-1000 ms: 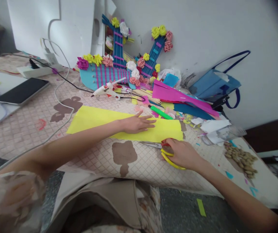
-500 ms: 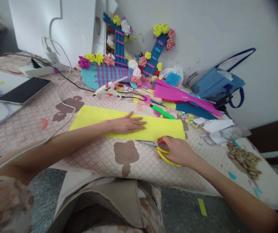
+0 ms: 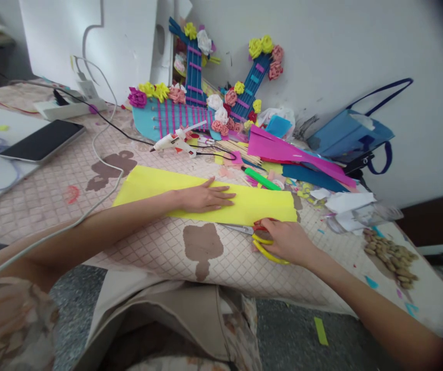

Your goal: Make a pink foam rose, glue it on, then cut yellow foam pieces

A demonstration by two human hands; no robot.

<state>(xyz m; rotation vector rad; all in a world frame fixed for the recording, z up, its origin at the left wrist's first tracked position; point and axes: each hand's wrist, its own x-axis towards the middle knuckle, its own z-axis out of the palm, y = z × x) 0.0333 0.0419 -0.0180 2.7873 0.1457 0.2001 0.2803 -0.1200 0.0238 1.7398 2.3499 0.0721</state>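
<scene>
A long sheet of yellow paper [image 3: 155,186] lies across the table in front of me. My left hand [image 3: 204,198] rests flat on its middle, fingers stretched out and apart. At the paper's near right edge, my right hand [image 3: 285,239] grips a pair of scissors [image 3: 271,251] with yellow and red handles. Their metal blades point left along the near edge of the paper, and part of them seems hidden under it. Just beyond the paper lies a bright green cutter or marker [image 3: 260,179].
Behind stand blue guitar-shaped crafts [image 3: 170,116] with paper flowers, and a white glue gun [image 3: 175,141]. Magenta paper [image 3: 294,157] and scraps lie to the right, near a blue bag [image 3: 353,134] and peanuts [image 3: 391,257]. On the left are a tablet [image 3: 43,140], power strip [image 3: 66,107] and cables.
The whole view has shifted slightly, moving everything a little to the right. Both hands, the scissors and the yellow paper keep their places relative to one another.
</scene>
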